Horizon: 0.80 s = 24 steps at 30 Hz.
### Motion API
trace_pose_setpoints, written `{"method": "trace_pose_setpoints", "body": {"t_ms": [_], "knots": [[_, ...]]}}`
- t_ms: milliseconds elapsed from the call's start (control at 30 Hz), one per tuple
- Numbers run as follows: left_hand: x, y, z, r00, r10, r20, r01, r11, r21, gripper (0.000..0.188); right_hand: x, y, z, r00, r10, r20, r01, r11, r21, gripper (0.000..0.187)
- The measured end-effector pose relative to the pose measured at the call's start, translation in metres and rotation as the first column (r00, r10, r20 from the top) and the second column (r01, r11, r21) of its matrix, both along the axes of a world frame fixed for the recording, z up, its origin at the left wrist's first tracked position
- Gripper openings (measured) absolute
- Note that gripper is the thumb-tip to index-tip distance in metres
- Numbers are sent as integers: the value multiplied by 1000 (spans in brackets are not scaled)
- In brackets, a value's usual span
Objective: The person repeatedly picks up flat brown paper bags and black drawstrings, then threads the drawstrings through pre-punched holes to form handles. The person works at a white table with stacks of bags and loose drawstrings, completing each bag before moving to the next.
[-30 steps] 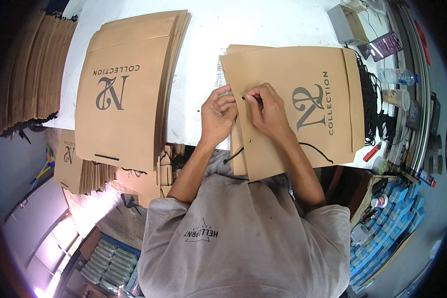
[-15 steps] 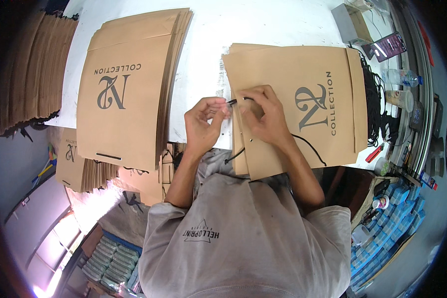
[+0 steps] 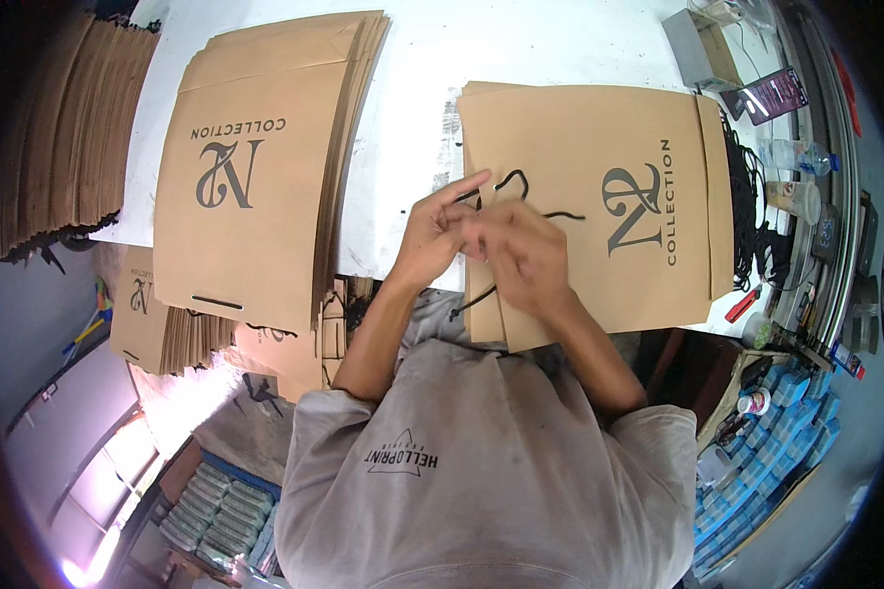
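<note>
A brown paper bag point(image 3: 580, 128) with dark print lies flat on a small stack in front of me, its holed edge toward my hands. Black cord point(image 3: 518, 179) rises in a bent loop through one hole, and a loose end points right across the paper. At that edge my left hand point(image 3: 430, 236) has its fingers closed round the cord, index finger stretched along it. My right hand point(image 3: 528, 253) meets the left fingertips, its curled fingers blurred by motion. Nearer me, a knotted cord end point(image 3: 456, 313) sticks out past the bag's edge.
Another stack of printed brown bags point(image 3: 265, 88) lies to the left, with upright bags point(image 3: 69, 137) beyond it. Along the right side are a bundle of black cords point(image 3: 746, 196), a phone point(image 3: 771, 95), a bottle point(image 3: 801, 156), a cup point(image 3: 794, 199) and a red cutter point(image 3: 743, 305).
The cord that lay beyond my right forearm has been drawn up and now loops near the hole. My left hand has moved right onto the bag's edge, and the right has dropped slightly toward me.
</note>
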State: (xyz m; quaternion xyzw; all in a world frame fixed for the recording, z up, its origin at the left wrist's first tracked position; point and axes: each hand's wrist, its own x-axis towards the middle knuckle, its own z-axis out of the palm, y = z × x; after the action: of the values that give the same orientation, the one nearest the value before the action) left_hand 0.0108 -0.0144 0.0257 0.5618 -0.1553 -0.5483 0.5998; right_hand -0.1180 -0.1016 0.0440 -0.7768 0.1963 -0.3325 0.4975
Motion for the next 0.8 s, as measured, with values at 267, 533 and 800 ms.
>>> {"method": "trace_pose_setpoints", "body": {"t_ms": [267,533,800], "knots": [[-2,15,-25,569,257,781,-165,966,-197,11,18,-4,-33,964,-83,-252,39,984,-175,8],[5,7,-31,874,222,432,-103,954,-281,15,8,-24,-24,970,41,-238,26,962,273,8],[-13,3,-45,899,297,322,-229,945,-233,11,7,-23,-23,984,4,-177,53,946,319,9]]}}
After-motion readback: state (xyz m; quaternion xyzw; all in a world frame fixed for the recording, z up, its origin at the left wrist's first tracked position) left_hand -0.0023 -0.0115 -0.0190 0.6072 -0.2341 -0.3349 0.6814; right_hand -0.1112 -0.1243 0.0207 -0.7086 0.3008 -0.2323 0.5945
